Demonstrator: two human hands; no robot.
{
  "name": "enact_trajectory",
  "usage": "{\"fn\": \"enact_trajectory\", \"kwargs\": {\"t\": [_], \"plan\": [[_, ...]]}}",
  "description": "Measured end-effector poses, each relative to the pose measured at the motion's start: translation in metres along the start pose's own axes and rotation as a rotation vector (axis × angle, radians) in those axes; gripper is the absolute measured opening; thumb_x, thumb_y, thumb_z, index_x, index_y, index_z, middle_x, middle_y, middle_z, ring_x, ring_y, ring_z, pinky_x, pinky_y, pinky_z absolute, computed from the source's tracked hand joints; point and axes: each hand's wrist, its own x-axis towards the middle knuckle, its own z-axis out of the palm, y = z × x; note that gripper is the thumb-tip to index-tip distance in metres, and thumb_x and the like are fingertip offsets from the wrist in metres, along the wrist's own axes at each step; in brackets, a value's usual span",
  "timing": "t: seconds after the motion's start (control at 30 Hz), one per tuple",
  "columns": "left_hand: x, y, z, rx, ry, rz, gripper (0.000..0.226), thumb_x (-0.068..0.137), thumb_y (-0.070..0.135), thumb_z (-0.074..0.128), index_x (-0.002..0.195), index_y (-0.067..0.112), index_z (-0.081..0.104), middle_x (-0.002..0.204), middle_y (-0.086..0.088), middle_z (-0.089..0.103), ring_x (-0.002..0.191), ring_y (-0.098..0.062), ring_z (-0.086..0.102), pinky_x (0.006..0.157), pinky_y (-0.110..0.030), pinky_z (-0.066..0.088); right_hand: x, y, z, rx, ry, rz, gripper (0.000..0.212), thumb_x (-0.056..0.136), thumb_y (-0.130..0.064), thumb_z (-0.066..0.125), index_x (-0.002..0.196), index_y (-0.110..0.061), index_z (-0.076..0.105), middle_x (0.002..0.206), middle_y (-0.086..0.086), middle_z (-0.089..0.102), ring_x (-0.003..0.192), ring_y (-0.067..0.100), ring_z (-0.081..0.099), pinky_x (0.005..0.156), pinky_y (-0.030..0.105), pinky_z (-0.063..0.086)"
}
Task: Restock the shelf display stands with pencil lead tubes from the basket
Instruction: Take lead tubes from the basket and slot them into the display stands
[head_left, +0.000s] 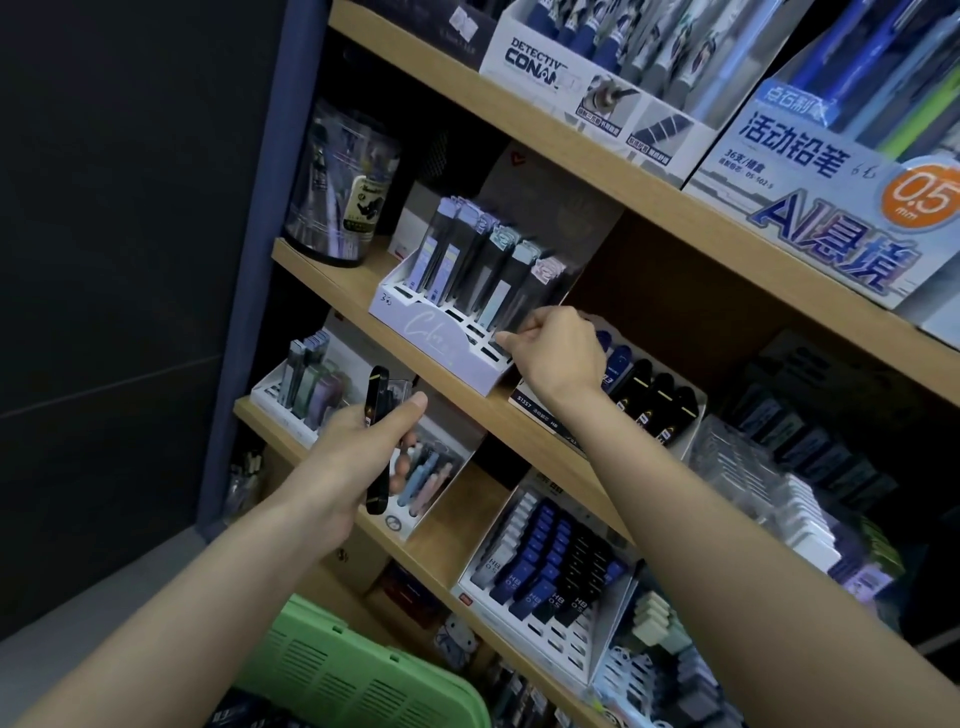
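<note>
One black tube (378, 395) is gripped by the left hand (358, 441), while the right hand (558, 353) pinches one pink-capped tube (530, 301).

My left arm stretched in from 7 o'clock, the left hand (363, 441) curled around black lead tubes (376, 410), thumb extended toward 1 o'clock. My right arm reached in from 4 o'clock, the right hand (556, 353) knuckles up, fingertips pinching a dark tube (522, 312) at its 9 o'clock side.
</note>
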Motion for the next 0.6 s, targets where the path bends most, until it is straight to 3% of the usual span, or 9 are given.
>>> {"fn": "enact_trajectory", "kwargs": {"t": [0.13,0.23,0.3,0.33,0.43,0.5,0.6], "plan": [[-0.003,0.002,0.001,-0.011,0.008,-0.005,0.029,0.090,0.036,0.060,0.081,0.010,0.053,0.062,-0.003,0.047,0.051,-0.016,0.041,0.048,-0.024,0.035,-0.002,-0.006,-0.008,-0.003,-0.045,0.037,0.028,0.083,-0.039,0.070,0.077,-0.011,0.067,0.067,-0.004,0.060,0.070,0.015,0.056,0.060,0.027,0.035],[-0.007,0.004,0.002,-0.015,0.006,-0.002,0.027,0.090,0.035,0.060,0.083,0.010,0.053,0.063,-0.002,0.047,0.051,-0.014,0.041,0.045,-0.023,0.035,-0.004,-0.005,-0.009,0.118,-0.067,0.038,0.029,0.083,-0.031,0.072,0.076,-0.004,0.065,0.064,-0.002,0.058,0.069,0.017,0.058,0.065,0.032,0.047],[-0.009,0.006,0.002,-0.029,0.003,0.004,0.026,0.091,0.034,0.059,0.084,0.010,0.052,0.063,-0.001,0.047,0.050,-0.012,0.042,0.042,-0.020,0.036,-0.010,-0.003,-0.007,0.282,-0.053,0.040,0.021,0.084,-0.022,0.071,0.076,-0.005,0.060,0.063,-0.003,0.056,0.067,0.013,0.056,0.076,0.032,0.052],[-0.010,0.007,0.002,-0.042,0.000,0.007,0.026,0.091,0.034,0.059,0.085,0.010,0.052,0.063,0.000,0.047,0.048,-0.012,0.042,0.041,-0.019,0.036,-0.014,-0.003,-0.007,0.353,-0.026,0.048,0.015,0.085,-0.019,0.070,0.086,-0.008,0.061,0.071,-0.003,0.057,0.072,0.011,0.055,0.079,0.029,0.051],[-0.012,0.010,0.000,-0.085,-0.014,0.001,0.026,0.092,0.036,0.057,0.086,0.011,0.054,0.060,0.002,0.049,0.045,-0.010,0.044,0.048,-0.023,0.039,-0.032,-0.002,-0.010,0.473,0.065,0.042,0.029,0.090,-0.014,0.063,0.116,-0.007,0.053,0.102,-0.001,0.055,0.084,0.006,0.054,0.076,0.016,0.046],[-0.012,0.011,0.001,-0.139,-0.022,-0.016,0.027,0.092,0.038,0.056,0.087,0.012,0.058,0.058,0.003,0.054,0.045,-0.010,0.048,0.059,-0.028,0.042,-0.047,-0.004,-0.013,0.518,-0.040,-0.019,0.020,0.092,-0.014,0.058,0.112,-0.011,0.053,0.099,-0.002,0.057,0.085,0.009,0.058,0.072,0.014,0.048],[-0.014,0.014,0.008,-0.232,-0.009,-0.037,0.023,0.094,0.032,0.055,0.090,0.011,0.063,0.064,-0.001,0.061,0.048,-0.011,0.057,0.059,-0.027,0.049,-0.069,-0.013,-0.017,0.579,-0.418,-0.043,0.020,0.094,-0.019,0.057,0.112,-0.011,0.054,0.089,-0.001,0.058,0.076,0.012,0.060,0.069,0.021,0.053]]}}
